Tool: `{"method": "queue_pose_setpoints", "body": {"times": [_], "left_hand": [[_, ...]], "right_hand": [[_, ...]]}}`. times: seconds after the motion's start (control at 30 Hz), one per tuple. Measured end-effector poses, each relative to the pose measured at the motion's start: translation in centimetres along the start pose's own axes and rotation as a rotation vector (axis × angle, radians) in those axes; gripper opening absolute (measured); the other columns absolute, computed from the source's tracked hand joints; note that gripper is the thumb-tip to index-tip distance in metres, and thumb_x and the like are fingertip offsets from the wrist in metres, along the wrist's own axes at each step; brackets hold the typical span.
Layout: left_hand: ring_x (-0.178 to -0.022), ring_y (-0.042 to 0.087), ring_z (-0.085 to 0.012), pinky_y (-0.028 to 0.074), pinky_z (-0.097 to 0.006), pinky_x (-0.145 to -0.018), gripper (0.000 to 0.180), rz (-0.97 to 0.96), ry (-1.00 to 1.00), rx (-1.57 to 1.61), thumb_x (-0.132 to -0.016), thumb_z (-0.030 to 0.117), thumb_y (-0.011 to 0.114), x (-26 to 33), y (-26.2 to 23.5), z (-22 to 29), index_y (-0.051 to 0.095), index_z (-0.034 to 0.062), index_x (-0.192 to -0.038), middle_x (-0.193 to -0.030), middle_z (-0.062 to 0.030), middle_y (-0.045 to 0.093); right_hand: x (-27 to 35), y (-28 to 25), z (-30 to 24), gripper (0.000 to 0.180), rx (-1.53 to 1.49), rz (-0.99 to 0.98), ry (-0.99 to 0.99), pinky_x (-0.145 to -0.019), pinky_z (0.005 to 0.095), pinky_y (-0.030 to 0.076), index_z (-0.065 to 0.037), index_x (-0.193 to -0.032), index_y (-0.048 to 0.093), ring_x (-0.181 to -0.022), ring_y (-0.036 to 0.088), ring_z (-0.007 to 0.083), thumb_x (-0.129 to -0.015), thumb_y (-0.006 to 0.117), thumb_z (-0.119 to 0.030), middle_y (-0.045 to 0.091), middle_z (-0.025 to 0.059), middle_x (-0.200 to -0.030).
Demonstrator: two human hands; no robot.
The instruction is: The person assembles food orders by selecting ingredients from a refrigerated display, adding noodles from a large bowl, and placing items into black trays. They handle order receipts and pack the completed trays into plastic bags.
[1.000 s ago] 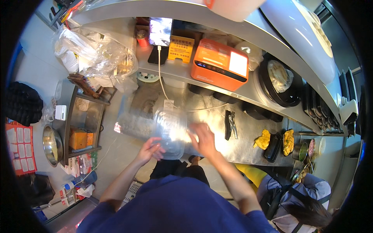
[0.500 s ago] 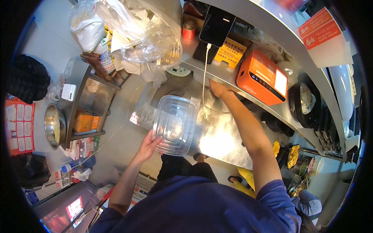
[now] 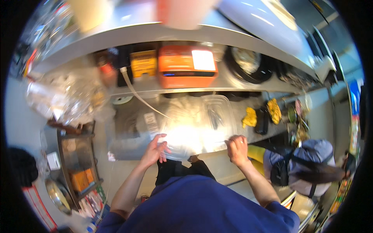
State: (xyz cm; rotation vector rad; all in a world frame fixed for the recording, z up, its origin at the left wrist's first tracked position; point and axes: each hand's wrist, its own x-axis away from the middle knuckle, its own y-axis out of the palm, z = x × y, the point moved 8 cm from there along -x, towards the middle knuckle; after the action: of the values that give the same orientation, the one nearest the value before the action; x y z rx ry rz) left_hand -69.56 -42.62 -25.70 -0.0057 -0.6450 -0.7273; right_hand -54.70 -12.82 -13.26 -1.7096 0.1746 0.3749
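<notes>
My left hand (image 3: 154, 152) holds the near left edge of a clear plastic container (image 3: 176, 149) above the steel worktop. Bright glare washes out much of that container. My right hand (image 3: 237, 149) is closed, its fingertips pinched at the near right corner of a second clear plastic piece (image 3: 229, 116), rectangular with rounded corners. Whether this piece is a lid or a container, I cannot tell. Just left of the first container, a white printed label or slip (image 3: 150, 123) shows on the worktop (image 3: 126, 145).
Above the worktop runs a shelf (image 3: 248, 86) with an orange box-shaped device (image 3: 186, 72), a yellow card (image 3: 143, 64) and black round dishes (image 3: 246, 64). A white cable (image 3: 136, 93) hangs down over the worktop. Yellow food (image 3: 249, 117) lies to the right, near another person (image 3: 307, 163).
My view has swung to the right. My right hand has come back from under the shelf and is now at the second clear piece. My left hand still has the container.
</notes>
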Motion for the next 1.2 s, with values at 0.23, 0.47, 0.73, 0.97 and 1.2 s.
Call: {"method": "queue_pose_setpoints", "body": {"times": [0.23,0.47,0.73,0.97,1.2], "left_hand": [[-0.061,0.061,-0.0079,0.042,-0.020,-0.044,0.044,0.344,0.282,0.076,-0.103,0.032,0.062,-13.5,-4.4,1.9,0.052,0.0184,-0.143,-0.086,-0.0051,0.071],[-0.054,0.054,-0.0135,0.043,-0.028,-0.046,0.024,0.520,0.413,0.137,-0.103,0.025,0.055,-22.5,-13.7,4.8,0.070,0.0074,-0.111,-0.077,-0.0051,0.067],[-0.076,0.066,-0.0177,0.055,-0.031,-0.066,0.020,-0.074,-0.157,-0.698,-0.098,0.018,0.065,-17.6,26.1,-1.0,0.069,0.0024,-0.111,-0.091,-0.0084,0.070],[-0.101,0.065,-0.0377,0.051,-0.043,-0.086,0.028,-0.177,0.897,-1.024,-0.097,0.014,0.060,-44.6,65.1,10.9,0.063,0.0004,-0.122,-0.112,-0.0215,0.067],[-0.074,0.069,-0.0220,0.053,-0.036,-0.070,0.017,-0.278,0.527,-1.035,-0.099,0.012,0.063,-57.0,71.6,5.8,0.067,-0.0023,-0.107,-0.085,-0.0120,0.073]], "right_hand": [[20.2,-7.2,5.0,0.021,-0.146,0.395,1.046,-0.072,0.0325,0.052,-0.002,-0.089,0.056,-0.075,0.064,0.0258,-0.088,0.077,-0.004,0.063,0.0110,-0.085],[34.3,0.9,16.0,0.017,-1.121,0.997,1.543,-0.071,0.0299,0.057,-0.007,-0.096,0.055,-0.074,0.064,0.0140,-0.095,0.072,-0.010,0.062,0.0032,-0.084],[41.7,4.4,42.1,0.011,-1.286,1.265,1.433,-0.070,0.0302,0.059,-0.008,-0.102,0.059,-0.076,0.065,0.0148,-0.097,0.068,-0.007,0.056,-0.0019,-0.085],[40.8,9.0,54.9,0.011,-1.367,1.359,1.384,-0.067,0.0291,0.058,-0.007,-0.105,0.061,-0.073,0.066,0.0140,-0.097,0.069,-0.009,0.067,0.0030,-0.088],[42.7,11.4,56.9,0.012,-1.165,1.280,1.578,-0.074,0.0319,0.060,-0.005,-0.104,0.064,-0.081,0.064,0.0103,-0.096,0.071,-0.011,0.065,0.0017,-0.091]]}}
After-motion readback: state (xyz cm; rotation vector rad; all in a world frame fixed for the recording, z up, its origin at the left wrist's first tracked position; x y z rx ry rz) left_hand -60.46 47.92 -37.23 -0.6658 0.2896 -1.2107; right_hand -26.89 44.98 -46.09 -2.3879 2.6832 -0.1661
